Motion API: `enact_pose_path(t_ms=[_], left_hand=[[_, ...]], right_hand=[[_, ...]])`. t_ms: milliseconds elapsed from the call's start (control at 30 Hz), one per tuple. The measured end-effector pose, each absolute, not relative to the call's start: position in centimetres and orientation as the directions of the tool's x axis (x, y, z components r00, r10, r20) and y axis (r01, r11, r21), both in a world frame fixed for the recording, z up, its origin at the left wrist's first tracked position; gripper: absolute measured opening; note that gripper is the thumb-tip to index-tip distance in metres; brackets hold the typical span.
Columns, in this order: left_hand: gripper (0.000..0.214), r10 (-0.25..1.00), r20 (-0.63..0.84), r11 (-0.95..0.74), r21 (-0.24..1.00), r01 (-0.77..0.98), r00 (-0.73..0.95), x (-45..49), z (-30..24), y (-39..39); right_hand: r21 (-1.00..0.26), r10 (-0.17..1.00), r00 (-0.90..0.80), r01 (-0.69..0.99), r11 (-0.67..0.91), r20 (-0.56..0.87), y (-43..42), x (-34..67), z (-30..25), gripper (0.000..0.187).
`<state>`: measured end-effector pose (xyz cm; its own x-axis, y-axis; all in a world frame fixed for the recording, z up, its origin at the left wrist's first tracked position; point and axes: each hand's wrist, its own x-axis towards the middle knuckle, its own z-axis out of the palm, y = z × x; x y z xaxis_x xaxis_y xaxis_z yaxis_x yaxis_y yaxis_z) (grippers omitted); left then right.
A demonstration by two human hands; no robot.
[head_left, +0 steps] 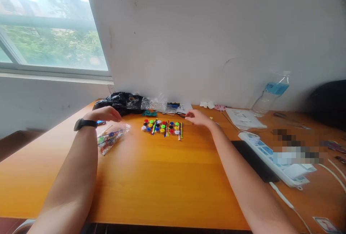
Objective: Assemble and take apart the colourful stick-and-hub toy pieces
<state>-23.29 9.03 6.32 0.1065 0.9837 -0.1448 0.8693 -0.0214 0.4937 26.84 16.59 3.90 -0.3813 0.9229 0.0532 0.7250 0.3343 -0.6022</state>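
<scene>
My left hand [108, 113], a dark watch on its wrist, hovers over the far end of a clear plastic bag [112, 141] holding colourful small pieces. Its fingers are stretched out and point down to the right. Three clusters of coloured round pieces [160, 127] lie side by side in the middle of the table, with thin coloured sticks [167, 129] between and beside them. My right hand [197, 117] is just right of these clusters, its fingertips pinched together. Whatever is between them is too small to make out. A black loop-like item [180, 114] lies close to those fingertips.
A crumpled black bag [119, 102], clear plastic wrap [155, 102] and a green piece [149, 113] lie along the wall. To the right are papers [244, 118], a plastic bottle [271, 95], a black phone-like slab [254, 158] and a white power strip [266, 156] with cables.
</scene>
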Motion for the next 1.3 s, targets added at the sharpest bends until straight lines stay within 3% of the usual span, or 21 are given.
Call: enact_pose_path(t_ms=[100,167,333,467,633,800,900,1000,1167,1300], left_hand=[[0.033,0.952,-0.249,-0.014,0.55,0.835,0.18,-21.8,8.4,8.3],[0.031,0.933,-0.234,-0.069,0.628,0.775,0.272,-20.4,10.2,7.7],[0.025,0.861,-0.216,-0.2,0.688,0.697,0.461,-14.7,14.3,6.1],[0.028,0.825,-0.095,-0.355,0.681,0.641,0.557,-9.0,15.3,5.7],[0.029,0.778,0.081,-0.482,0.713,0.509,0.623,-4.2,14.2,5.8],[0.034,0.819,0.296,-0.509,0.771,0.383,0.492,-2.8,13.5,6.2],[0.044,0.815,0.365,-0.527,0.79,0.314,0.45,-2.6,13.2,6.5],[0.061,0.822,0.327,-0.449,0.876,0.178,0.466,-2.3,12.4,6.8],[0.055,0.84,0.213,-0.162,0.976,-0.145,0.499,-1.5,10.7,7.9],[0.039,0.876,0.216,-0.13,0.967,-0.22,0.43,-2.2,10.5,8.7]], right_hand=[[-0.635,0.915,-0.4,0.695,0.338,0.048,16.4,26.9,4.5,0.017],[-0.656,0.899,-0.436,0.667,0.353,0.04,15.9,26.6,5.1,0.02],[-0.709,0.801,-0.585,0.511,0.486,0.127,13.2,24.1,7.7,0.034],[-0.762,0.764,-0.613,0.391,0.516,0.203,9.6,21.1,9.9,0.051],[-0.794,0.684,-0.709,0.311,0.522,0.172,6.5,19.0,11.1,0.063],[-0.727,0.774,-0.521,0.363,0.583,0.36,7.3,19.9,11.8,0.034],[-0.75,0.775,-0.369,0.245,0.614,0.514,8.0,20.6,12.7,0.022],[-0.761,0.76,-0.152,0.068,0.645,0.632,8.4,20.9,13.3,0.02],[-0.836,0.859,0.086,-0.2,0.511,0.505,9.1,21.1,13.6,0.013],[-0.92,0.93,-0.031,-0.158,0.358,0.366,9.7,23.4,14.0,0.02]])
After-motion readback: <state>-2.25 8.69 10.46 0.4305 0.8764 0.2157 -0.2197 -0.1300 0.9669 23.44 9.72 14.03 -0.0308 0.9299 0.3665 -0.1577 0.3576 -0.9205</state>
